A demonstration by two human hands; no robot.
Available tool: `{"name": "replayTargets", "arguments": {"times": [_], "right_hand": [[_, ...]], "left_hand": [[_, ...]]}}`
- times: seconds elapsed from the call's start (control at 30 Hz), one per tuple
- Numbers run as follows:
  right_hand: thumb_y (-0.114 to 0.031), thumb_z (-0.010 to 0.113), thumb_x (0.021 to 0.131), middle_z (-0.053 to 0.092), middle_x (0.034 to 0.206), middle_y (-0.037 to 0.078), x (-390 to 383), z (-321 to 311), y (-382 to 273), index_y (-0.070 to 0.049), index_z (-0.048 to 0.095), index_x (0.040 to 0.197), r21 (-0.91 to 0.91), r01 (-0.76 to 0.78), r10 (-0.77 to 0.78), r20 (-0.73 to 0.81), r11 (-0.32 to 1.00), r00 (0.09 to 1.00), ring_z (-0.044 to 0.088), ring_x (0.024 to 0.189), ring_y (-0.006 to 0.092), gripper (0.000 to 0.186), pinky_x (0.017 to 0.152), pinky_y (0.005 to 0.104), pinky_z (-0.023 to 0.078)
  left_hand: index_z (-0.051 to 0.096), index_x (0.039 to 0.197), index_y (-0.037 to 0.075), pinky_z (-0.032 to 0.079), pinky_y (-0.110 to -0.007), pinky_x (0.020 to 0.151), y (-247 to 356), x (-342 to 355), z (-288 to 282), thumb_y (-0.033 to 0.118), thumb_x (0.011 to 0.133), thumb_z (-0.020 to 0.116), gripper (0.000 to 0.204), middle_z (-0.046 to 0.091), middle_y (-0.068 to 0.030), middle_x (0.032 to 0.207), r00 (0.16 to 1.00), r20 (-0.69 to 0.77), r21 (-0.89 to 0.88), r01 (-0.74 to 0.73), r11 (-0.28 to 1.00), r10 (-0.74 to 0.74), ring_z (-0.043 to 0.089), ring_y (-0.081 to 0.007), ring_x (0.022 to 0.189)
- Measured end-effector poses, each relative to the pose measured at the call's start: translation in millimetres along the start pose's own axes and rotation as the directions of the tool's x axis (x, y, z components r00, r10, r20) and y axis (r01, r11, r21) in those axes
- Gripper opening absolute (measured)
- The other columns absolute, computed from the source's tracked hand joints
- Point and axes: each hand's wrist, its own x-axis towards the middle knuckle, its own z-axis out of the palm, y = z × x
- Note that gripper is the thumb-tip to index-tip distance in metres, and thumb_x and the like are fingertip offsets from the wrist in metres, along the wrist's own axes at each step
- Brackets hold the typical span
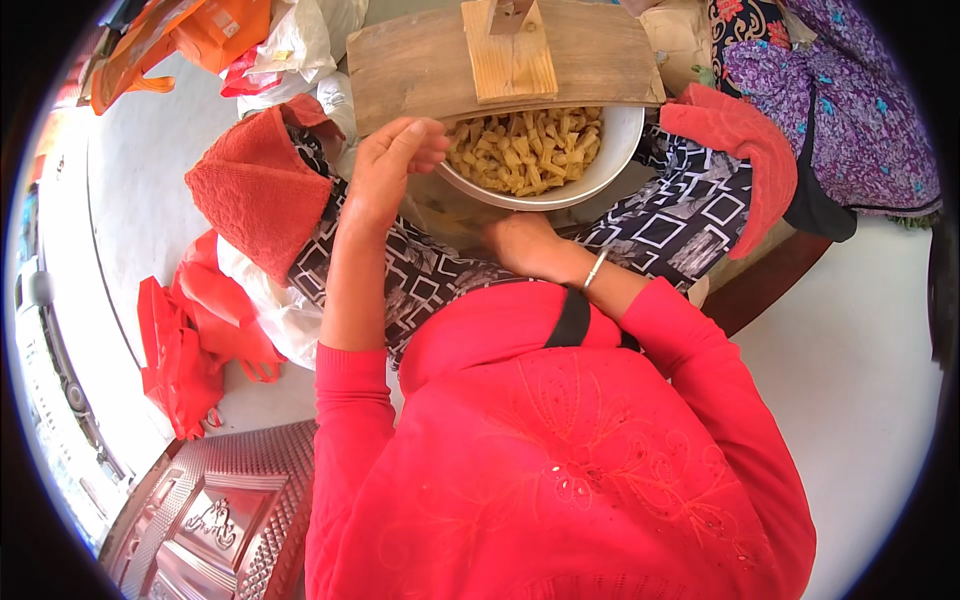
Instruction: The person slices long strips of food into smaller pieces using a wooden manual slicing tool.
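Directly before me, my patterned trouser legs (700, 205) flank a wooden board (420, 70), whose near edge overlaps a white bowl (622, 150).
My left hand (388, 165), fingers loosely bent and apparently without anything in them, is raised by the bowl's left rim; my right hand (525, 243) is low at its near side, fingers hidden, so I cannot tell its grip. Short yellow-brown pieces (530, 150) lie heaped inside. Good handling, I judge, means steadying the bowl, fingers clear of the board.
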Motion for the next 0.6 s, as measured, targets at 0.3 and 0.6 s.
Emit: {"name": "replayTargets", "arguments": {"times": [0.3,0.6], "right_hand": [[-0.012,0.054,0.096,0.058,0.072,0.000,-68.8,-69.1,-52.9,0.001,0.061,0.086,0.937,0.201,0.028,-0.218,0.287,0.976,0.053,0.066,0.0075,0.017,0.061,0.0222,0.044],[-0.022,0.085,0.069,0.060,0.074,0.004,-146.4,-139.2,-75.8,-0.001,0.061,0.101,0.366,0.420,-0.323,-0.297,0.831,0.899,0.058,0.062,0.0168,0.045,0.058,0.0270,0.045]], "left_hand": [[0.063,0.108,-0.003,0.046,-0.023,0.071,22.9,-73.1,56.1,0.033,0.099,0.047,0.040,0.063,-0.0029,0.083,0.967,0.169,0.144,-0.217,0.966,0.192,0.058,-0.0112,0.079],[0.067,0.088,-0.003,0.050,-0.036,0.063,110.3,-128.0,61.0,0.041,0.088,0.057,0.044,0.069,-0.0136,0.083,0.824,0.345,0.091,-0.506,0.858,0.449,0.065,-0.0251,0.068]]}}
